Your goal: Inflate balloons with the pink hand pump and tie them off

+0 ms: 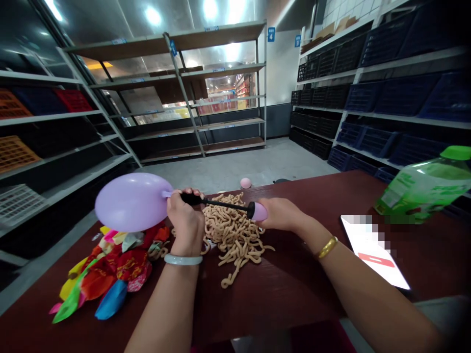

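Note:
A purple balloon, swollen to an oval, sits with its neck on the nozzle end of a hand pump. My left hand is closed around the pump's black front end and the balloon's neck. The black hand pump stretches across to the right, its rod drawn out. My right hand grips the pump's pinkish-purple handle. Beneath the pump lies a heap of tan, twisted strands. Left of it is a pile of limp, uninflated balloons in red, blue, green and yellow.
The dark red table carries a phone with a lit screen and a green-capped bottle at the right. A small pink ball-like thing shows beyond the far edge. Shelves with crates line the room.

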Motion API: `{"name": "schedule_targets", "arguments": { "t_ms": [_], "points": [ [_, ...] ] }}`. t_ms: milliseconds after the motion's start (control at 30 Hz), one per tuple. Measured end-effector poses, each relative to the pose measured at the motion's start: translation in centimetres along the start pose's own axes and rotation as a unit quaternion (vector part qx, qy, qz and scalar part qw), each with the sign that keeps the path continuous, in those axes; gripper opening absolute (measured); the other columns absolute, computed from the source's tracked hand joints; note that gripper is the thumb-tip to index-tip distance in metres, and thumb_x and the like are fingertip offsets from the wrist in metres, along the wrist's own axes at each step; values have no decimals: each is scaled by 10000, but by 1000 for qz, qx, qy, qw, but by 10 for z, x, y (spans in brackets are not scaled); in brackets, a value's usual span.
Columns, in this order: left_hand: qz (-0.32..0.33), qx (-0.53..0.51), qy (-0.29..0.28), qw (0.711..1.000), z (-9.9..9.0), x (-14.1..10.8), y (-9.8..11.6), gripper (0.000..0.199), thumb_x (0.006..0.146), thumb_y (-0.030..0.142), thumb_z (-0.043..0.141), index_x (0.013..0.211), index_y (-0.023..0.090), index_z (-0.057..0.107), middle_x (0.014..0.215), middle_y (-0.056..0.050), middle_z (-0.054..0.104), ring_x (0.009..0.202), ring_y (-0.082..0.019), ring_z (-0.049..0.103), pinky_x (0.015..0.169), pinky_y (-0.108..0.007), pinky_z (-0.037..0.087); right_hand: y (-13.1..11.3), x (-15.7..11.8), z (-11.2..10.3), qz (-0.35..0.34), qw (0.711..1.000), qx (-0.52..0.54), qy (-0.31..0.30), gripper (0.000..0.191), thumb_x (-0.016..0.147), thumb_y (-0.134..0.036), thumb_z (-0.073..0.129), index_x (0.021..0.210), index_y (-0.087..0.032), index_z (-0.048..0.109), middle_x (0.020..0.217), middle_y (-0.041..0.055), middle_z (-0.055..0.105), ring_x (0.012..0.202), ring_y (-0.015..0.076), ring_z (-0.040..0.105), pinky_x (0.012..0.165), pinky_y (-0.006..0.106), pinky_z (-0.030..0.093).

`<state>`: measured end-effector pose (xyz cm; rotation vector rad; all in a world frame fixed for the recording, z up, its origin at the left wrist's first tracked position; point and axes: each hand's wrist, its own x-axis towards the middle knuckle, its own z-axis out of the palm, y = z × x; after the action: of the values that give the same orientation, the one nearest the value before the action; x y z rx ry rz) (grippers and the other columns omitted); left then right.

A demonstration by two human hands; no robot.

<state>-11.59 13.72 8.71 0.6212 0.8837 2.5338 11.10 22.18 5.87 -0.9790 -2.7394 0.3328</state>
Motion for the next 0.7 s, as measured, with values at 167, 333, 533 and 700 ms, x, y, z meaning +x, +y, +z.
{"name": "schedule_targets", "arguments": {
  "t_ms": [167,333,533,700],
  "points": [
    [-12,-14,1,1000,1,-4,-4,126,738,224,528,776,209,409,657,47,476,563,-112,521,553,-261,433,6,0,-1,6,999,-35,3,366,695,-513,649,935,-239,610,838,42,705,714,224,640,539,287,300],
    [-40,-21,-39,998,19,-45,-28,128,804,247,551,812,210,428,702,30,512,622,-119,549,595,-259,450,-4,-1,2,-3,999,-36,20,363,701,-520,638,923,-237,590,835,31,705,692,214,638,534,287,289],
    [-74,-24,-80,994,34,-84,-40,136,864,297,542,822,202,454,726,16,524,632,-120,539,631,-285,469,-22,-5,2,-3,998,-35,44,354,744,-522,597,939,-227,574,839,39,701,705,220,642,538,295,280],
    [-39,-9,-69,997,29,-63,-23,135,839,271,549,811,207,434,717,21,514,630,-126,546,612,-282,463,-22,-3,2,-4,999,-22,39,356,766,-505,580,994,-232,574,877,42,707,729,221,642,549,292,288]
  ]
}}
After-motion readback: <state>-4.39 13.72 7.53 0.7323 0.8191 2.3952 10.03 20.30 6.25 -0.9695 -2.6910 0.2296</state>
